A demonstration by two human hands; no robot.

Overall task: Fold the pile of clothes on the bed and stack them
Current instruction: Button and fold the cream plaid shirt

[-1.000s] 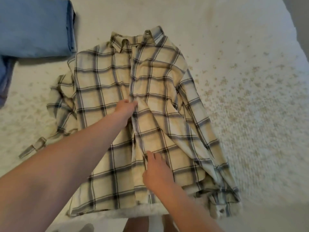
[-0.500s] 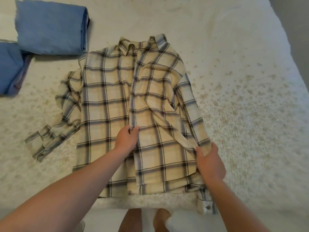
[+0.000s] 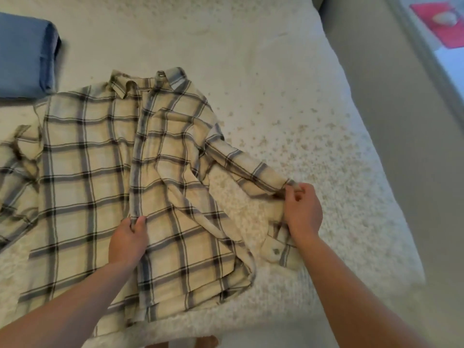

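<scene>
With our left hand (image 3: 129,241) pinching the cream plaid button-up shirt's (image 3: 100,187) placket and our right hand (image 3: 302,212) gripping its sleeve (image 3: 251,169), a hard tug could drag the body askew.

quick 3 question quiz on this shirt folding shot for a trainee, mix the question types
1. True or false: the plaid shirt lies collar away from the person.
2. What does the right hand pinch? A) the sleeve B) the collar C) the folded blue garment
3. Fill in: the left hand pinches the shirt's front ____.

Key: 1 true; 2 A; 3 placket.
</scene>
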